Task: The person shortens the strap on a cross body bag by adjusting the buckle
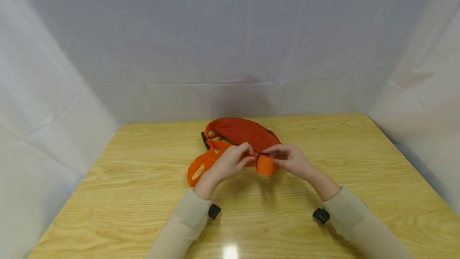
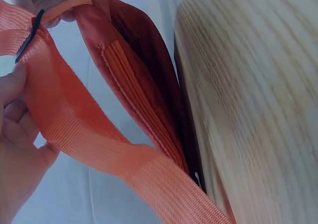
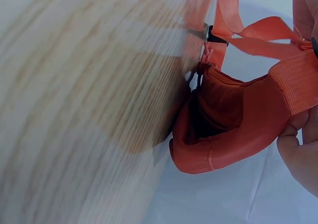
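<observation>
A red waist bag (image 1: 244, 131) lies on the table, its orange webbing strap (image 1: 197, 169) looping out to the left. My left hand (image 1: 230, 162) pinches the strap between thumb and fingers, just left of a black strap slider (image 1: 259, 156). On the other side of that slider, my right hand (image 1: 292, 161) holds the webbing at the bag's right end with thumb and fingertips. A short orange strap fold (image 1: 265, 166) hangs between the hands. The left wrist view shows the bag's zipper (image 2: 136, 95) behind the strap; in the right wrist view the bag's pocket (image 3: 213, 114) gapes.
A black buckle (image 1: 205, 140) sits at the bag's left end. The wooden table (image 1: 143, 207) extends around the bag, with a white sheet (image 1: 172, 99) behind its back edge and more sheeting at both sides. Black wrist cameras (image 1: 214, 211) sit below both sleeves.
</observation>
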`<control>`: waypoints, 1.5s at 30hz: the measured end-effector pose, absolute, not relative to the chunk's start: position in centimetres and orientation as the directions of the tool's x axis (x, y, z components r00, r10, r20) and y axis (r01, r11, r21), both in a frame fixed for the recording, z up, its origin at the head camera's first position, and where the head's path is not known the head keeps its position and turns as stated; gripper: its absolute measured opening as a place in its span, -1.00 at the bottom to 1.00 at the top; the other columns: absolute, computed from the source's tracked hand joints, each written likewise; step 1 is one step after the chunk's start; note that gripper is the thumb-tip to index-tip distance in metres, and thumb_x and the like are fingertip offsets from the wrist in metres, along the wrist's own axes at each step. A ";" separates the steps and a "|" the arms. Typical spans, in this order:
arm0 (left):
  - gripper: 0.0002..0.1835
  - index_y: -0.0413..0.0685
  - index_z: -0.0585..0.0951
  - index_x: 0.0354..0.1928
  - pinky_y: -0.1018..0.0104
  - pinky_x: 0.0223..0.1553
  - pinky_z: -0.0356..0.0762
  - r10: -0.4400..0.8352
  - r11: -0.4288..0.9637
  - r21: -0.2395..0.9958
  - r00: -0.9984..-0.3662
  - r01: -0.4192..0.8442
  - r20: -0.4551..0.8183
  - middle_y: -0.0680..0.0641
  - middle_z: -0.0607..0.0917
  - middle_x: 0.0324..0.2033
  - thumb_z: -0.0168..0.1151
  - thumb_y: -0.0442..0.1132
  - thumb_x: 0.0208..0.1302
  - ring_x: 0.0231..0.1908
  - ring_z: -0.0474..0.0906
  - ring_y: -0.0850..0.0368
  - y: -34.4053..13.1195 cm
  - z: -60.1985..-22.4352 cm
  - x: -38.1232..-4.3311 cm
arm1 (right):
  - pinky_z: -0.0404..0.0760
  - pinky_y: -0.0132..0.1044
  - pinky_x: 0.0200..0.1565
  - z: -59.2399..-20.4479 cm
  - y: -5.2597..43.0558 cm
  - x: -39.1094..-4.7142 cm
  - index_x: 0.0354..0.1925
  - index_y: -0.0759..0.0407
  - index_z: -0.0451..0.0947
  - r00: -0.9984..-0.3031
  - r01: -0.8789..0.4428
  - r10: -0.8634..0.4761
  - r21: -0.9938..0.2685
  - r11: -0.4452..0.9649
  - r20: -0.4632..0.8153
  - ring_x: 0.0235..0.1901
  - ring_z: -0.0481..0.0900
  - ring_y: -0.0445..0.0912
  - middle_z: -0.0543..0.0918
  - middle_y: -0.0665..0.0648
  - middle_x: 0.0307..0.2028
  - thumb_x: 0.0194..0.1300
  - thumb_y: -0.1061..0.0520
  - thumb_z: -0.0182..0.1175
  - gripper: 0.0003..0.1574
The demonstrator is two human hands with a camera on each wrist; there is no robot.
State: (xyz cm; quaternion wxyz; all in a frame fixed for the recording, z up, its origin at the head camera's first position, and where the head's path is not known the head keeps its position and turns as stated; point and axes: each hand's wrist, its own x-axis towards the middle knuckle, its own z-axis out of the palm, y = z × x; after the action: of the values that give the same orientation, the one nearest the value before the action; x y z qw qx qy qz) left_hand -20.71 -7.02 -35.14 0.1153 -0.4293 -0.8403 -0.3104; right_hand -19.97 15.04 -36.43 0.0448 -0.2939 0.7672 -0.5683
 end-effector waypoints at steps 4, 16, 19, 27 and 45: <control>-0.96 -0.14 0.48 -0.35 0.44 -0.43 0.41 0.625 0.416 0.474 -0.622 0.776 0.471 0.01 0.56 -0.45 0.13 -0.34 0.18 -0.50 0.43 0.26 -7.6 -34.9 -20.8 | 0.54 -0.24 -0.33 -36.3 15.0 -19.9 -0.06 0.42 0.47 -0.831 -0.376 -0.496 -0.911 0.171 0.250 -0.31 0.55 -0.06 0.57 0.30 -0.23 0.16 0.37 0.09 -0.66; -0.92 -0.15 0.53 -0.38 0.40 -0.38 0.43 0.594 0.397 0.494 -0.627 0.773 0.504 0.05 0.58 -0.47 0.12 -0.28 0.18 -0.47 0.45 0.27 -10.2 -34.6 -21.6 | 0.53 -0.25 -0.32 -36.4 15.7 -20.0 -0.06 0.40 0.48 -0.851 -0.358 -0.472 -0.910 0.207 0.228 -0.30 0.53 -0.12 0.56 0.25 -0.24 0.14 0.38 0.10 -0.65; -0.92 -0.16 0.53 -0.38 0.39 -0.36 0.43 0.594 0.395 0.478 -0.614 0.785 0.519 0.04 0.58 -0.46 0.13 -0.28 0.18 -0.45 0.46 0.26 -10.7 -34.7 -22.0 | 0.53 -0.26 -0.33 -36.4 15.8 -20.0 -0.06 0.39 0.49 -0.849 -0.364 -0.475 -0.908 0.208 0.232 -0.31 0.53 -0.13 0.56 0.26 -0.25 0.13 0.37 0.12 -0.66; -0.95 -0.12 0.55 -0.37 0.37 -0.33 0.45 0.576 0.440 0.535 -0.684 0.721 0.447 0.05 0.57 -0.44 0.12 -0.31 0.18 -0.43 0.47 0.25 -12.0 -34.6 -22.3 | 0.53 -0.29 -0.33 -36.6 16.0 -20.0 -0.08 0.43 0.49 -0.839 -0.369 -0.488 -0.912 0.182 0.242 -0.34 0.53 -0.15 0.57 0.25 -0.28 0.11 0.37 0.15 -0.66; -0.96 -0.12 0.53 -0.35 0.27 -0.37 0.38 0.502 0.522 0.585 -0.778 0.621 0.378 0.03 0.55 -0.42 0.09 -0.34 0.20 -0.46 0.38 0.16 -15.3 -34.5 -22.6 | 0.53 -0.17 -0.32 -36.5 16.4 -20.1 -0.11 0.42 0.50 -0.840 -0.345 -0.502 -0.918 0.196 0.208 -0.37 0.53 -0.11 0.56 0.22 -0.35 0.09 0.28 0.22 -0.64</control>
State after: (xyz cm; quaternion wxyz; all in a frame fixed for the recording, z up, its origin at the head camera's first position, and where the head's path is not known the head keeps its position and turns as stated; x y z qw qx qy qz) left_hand -22.63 -15.33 -34.54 0.0809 -0.3232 -0.8686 -0.3667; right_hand -20.08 16.43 -36.45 0.0685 -0.2748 0.7704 -0.5712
